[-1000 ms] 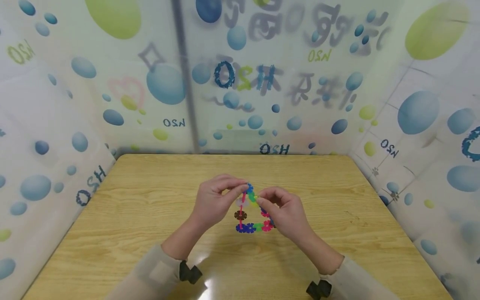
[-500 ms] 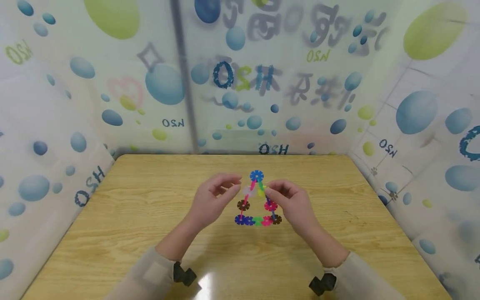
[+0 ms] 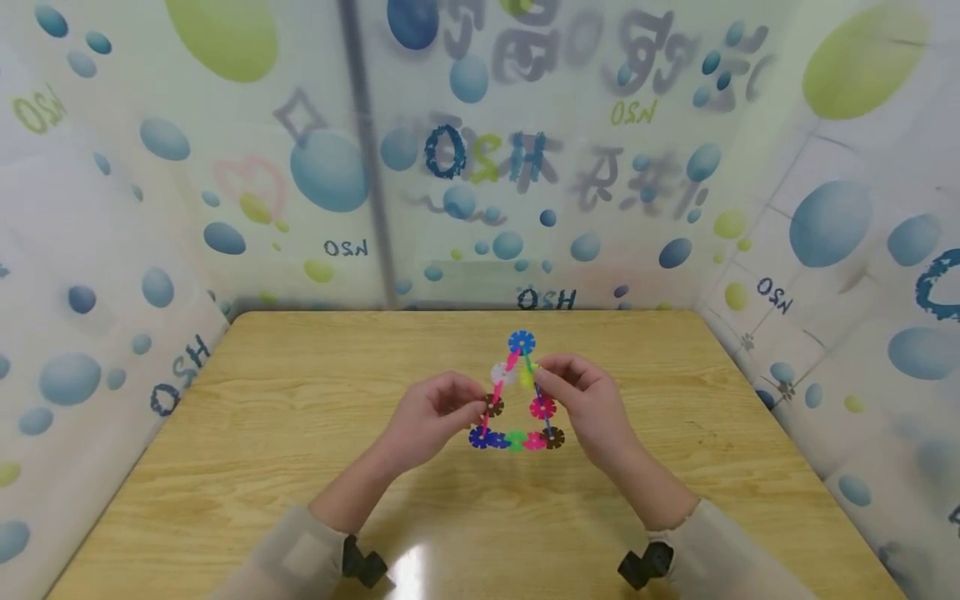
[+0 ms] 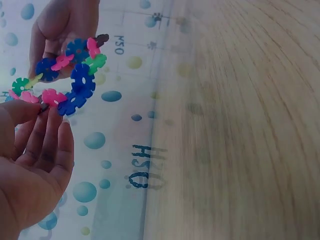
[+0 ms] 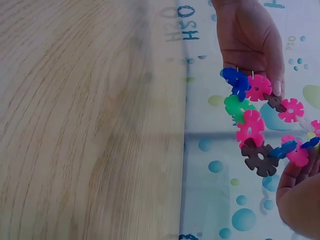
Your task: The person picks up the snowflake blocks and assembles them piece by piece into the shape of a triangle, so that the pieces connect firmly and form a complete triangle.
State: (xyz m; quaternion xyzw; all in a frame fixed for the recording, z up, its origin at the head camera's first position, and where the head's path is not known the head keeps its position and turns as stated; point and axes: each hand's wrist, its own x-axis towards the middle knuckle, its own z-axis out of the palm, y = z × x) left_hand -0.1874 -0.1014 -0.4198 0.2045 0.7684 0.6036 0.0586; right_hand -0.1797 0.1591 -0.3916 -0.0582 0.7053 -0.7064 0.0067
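Between both hands is a triangle of interlocking plastic snowflake discs (image 3: 515, 440), held up over the table. Blue tops it at the apex disc (image 3: 522, 342); its bottom row runs blue, green, pink and brown. My left hand (image 3: 431, 421) pinches the brown disc (image 3: 493, 407) on the left side between thumb and fingers. On the opposite side, my right hand (image 3: 588, 404) grips near the yellow disc (image 3: 527, 375), its fingertips partly covering the discs there. The left wrist view shows the loop edge-on, with a dark blue disc (image 4: 82, 80) nearest the table side.
A wood-grain table (image 3: 300, 467) stretches under the hands. Printed wall sheets (image 3: 480, 275) with blue and green dots enclose its back and sides. Black wrist cameras (image 3: 647, 565) sit at the sleeve cuffs.
My left hand let go near the blue apex disc, moved down, and now pinches the brown disc. The triangle has tilted up to show its full outline; my right hand keeps its grip.
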